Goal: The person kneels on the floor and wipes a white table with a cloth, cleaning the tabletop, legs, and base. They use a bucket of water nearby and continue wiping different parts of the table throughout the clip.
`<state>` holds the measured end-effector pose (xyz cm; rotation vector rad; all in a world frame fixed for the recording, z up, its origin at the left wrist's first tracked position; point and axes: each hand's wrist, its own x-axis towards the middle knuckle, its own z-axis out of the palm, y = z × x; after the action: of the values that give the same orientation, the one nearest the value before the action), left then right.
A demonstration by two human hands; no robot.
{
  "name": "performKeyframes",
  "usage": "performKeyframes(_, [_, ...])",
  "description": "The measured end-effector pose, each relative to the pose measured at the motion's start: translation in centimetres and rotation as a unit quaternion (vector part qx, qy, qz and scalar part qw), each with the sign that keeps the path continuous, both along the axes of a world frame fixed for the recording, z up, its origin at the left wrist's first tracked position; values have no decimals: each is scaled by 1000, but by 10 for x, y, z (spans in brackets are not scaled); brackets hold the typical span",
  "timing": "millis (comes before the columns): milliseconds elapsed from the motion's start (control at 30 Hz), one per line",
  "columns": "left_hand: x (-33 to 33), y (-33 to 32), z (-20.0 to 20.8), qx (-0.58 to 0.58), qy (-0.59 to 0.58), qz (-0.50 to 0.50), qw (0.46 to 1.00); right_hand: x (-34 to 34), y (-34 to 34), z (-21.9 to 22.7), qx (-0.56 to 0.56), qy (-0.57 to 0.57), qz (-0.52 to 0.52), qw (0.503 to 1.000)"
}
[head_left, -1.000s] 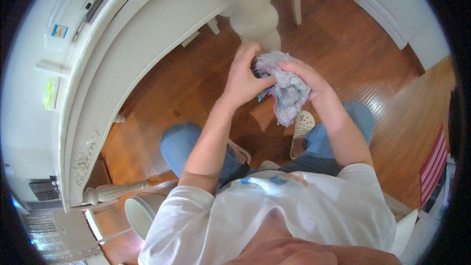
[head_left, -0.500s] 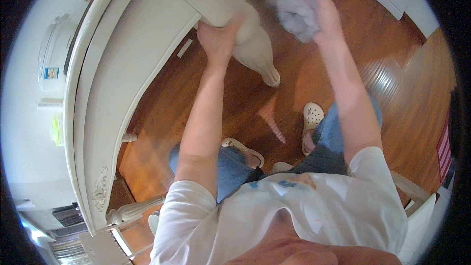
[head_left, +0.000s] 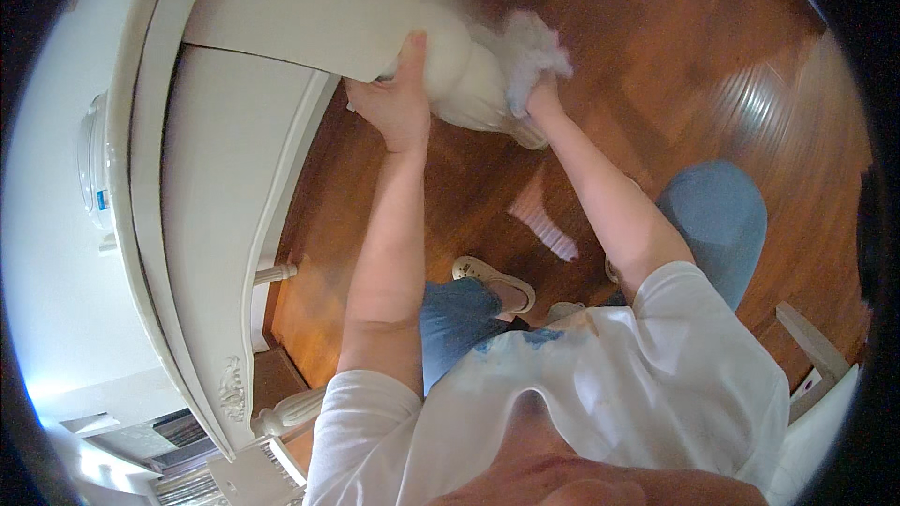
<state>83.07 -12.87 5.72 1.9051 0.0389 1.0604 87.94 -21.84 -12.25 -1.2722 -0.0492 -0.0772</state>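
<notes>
White short-sleeved T-shirt (head_left: 619, 384), blue print (head_left: 540, 338), blue jeans (head_left: 720, 225), cream clogs (head_left: 475, 269)

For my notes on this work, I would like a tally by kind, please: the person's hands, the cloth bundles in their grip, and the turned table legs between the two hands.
Hands: 2 (left hand, right hand)
Cloth bundles: 1 (grey cloth, in the right hand)
Turned table legs: 1 (white table leg)
Total: 4

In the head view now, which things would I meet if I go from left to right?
Clear plastic container, carved table ornament, left hand, grey cloth, right denim-covered knee.
</notes>
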Motion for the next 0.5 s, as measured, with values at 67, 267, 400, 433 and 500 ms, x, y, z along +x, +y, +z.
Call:
performKeyframes(67, [-2,-1,1,-22,-8,-12,1000,-4,-4,-24,-145,-33,-6,989])
performKeyframes(267, [-1,1,-2,-10,-15,-24,1000,0,3,17,-208,-35,12,977])
performKeyframes(400, [-5,7,-5,-11,-6,-25,1000,14,-1,95,-286,-326,-83,897])
performKeyframes(433, [-6,8,-5,21,-24,-24,999,18,-4,111,-330,-312,-67,888])
performKeyframes(500, [-5,10,-7,89,-65,-15,994,27,-6,138,-393,-347,-113,844])
